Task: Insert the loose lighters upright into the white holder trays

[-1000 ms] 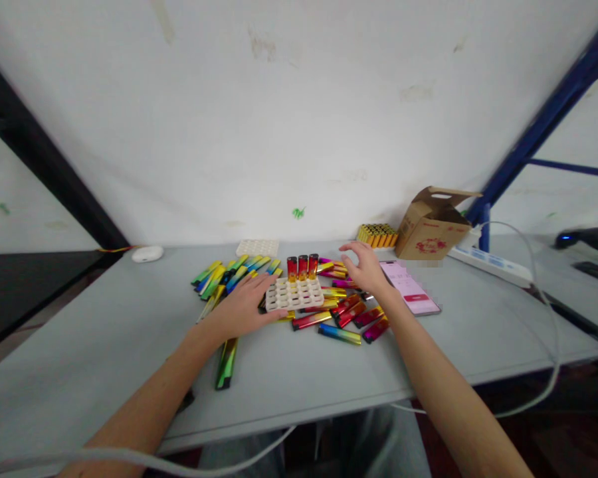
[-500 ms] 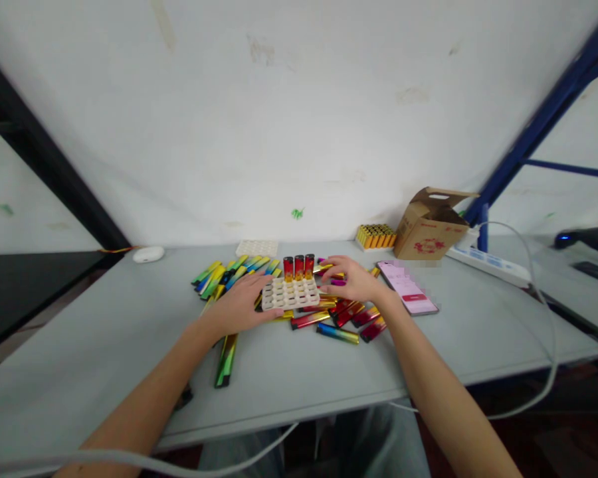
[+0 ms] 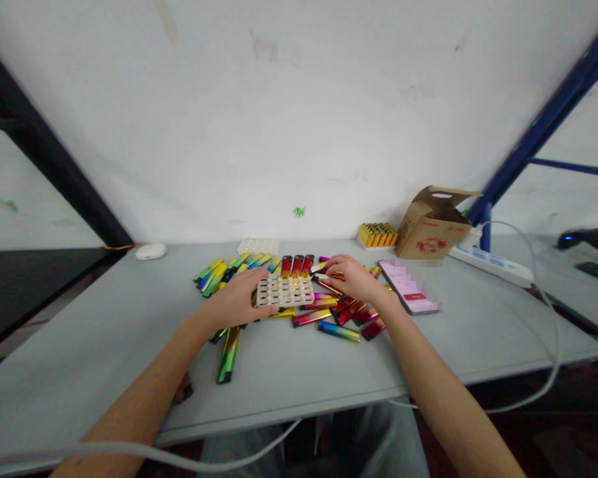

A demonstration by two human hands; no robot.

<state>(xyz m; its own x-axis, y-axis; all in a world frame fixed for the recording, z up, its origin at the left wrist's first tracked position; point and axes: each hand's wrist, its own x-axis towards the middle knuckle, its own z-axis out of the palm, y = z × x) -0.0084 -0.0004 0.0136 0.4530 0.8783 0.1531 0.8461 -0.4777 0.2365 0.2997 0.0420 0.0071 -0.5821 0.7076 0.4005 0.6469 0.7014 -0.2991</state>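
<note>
A cream tray with rows of holes is gripped at its left end by my left hand. Three red and gold lighters stand upright along its back row. To the right, my right hand is closed, its fingertips on a dark red lighter among the loose ones. Red and gold lighters and a blue and gold one lie in front of it. Green, yellow and blue lighters lie around my left hand, with a green one nearer the front edge.
A second cream tray lies by the wall. Behind on the right are a filled tray of yellow lighters, an open cardboard box, a phone and a power strip. A white case sits at the left.
The held tray has shifted slightly left and tilted with its three lighters. My right hand's fingers have closed in on a lighter lying beside the tray.
</note>
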